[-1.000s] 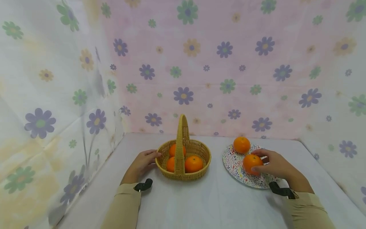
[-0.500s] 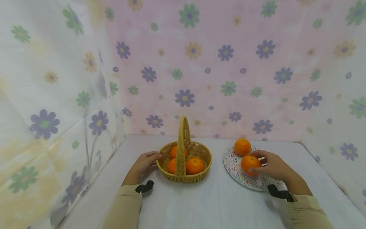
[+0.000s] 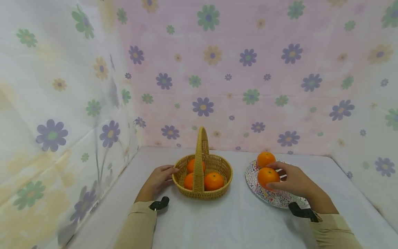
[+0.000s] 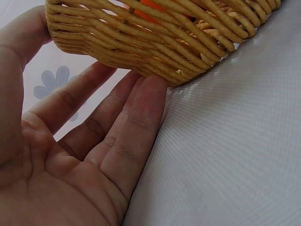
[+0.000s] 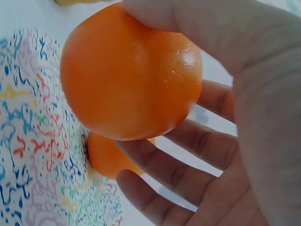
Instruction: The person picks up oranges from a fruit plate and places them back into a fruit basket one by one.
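My left hand [image 3: 160,178] holds the left side of a yellow wicker basket [image 3: 228,180] with a tall handle, its thumb at the rim. In the left wrist view, the other fingers [image 4: 141,113] press the woven wall near its base. Several oranges lie in the basket, among them a front right orange [image 3: 214,181]. My right hand [image 3: 296,180] grips an orange [image 5: 127,75] between thumb and fingers, over a round plate [image 3: 259,192] with a colourful squiggle pattern. A second orange [image 3: 266,159] rests on the plate's far side, partly behind the held one.
A white cloth [image 3: 217,221] covers the table. Flower-printed fabric [image 3: 230,86] walls it in at the back and on both sides. The basket stands left of the plate, with a strip of tabletop between them.
My right hand has carried its orange a little left over the plate, towards the basket. The left hand keeps its place on the basket; the head view has shifted slightly.
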Motion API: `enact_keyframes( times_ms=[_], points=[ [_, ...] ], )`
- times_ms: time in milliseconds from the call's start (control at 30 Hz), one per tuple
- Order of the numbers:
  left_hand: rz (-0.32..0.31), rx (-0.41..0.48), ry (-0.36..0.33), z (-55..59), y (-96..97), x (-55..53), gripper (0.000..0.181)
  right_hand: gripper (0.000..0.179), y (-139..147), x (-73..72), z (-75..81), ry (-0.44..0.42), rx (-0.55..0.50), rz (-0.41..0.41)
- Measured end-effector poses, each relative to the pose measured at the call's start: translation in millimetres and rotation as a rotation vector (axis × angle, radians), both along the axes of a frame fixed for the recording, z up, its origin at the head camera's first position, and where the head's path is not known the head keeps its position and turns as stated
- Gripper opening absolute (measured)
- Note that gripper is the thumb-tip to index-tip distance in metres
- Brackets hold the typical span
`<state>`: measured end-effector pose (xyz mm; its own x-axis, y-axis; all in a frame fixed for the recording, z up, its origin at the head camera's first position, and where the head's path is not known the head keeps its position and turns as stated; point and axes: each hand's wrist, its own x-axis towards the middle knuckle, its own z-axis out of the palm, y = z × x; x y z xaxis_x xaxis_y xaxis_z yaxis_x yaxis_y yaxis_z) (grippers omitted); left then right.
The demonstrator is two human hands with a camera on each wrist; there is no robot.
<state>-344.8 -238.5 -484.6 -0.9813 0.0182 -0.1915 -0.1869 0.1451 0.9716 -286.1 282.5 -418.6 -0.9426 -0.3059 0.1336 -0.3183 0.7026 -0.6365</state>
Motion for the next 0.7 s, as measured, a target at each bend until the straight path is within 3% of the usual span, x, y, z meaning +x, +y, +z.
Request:
enact_keyframes(
  times_ms=[467,700],
  points=[
    [0.002,-0.011,0.016,5.8,-0.8,2.3,0.051,0.067,-20.0,-7.9,-1.5,0.045,-0.051,0.066],
    [0.003,-0.002,0.000,2.9,1.1,2.3,0.055,0.064,-35.6,-13.0,1.2,0.100,-0.064,0.082]
  ],
)
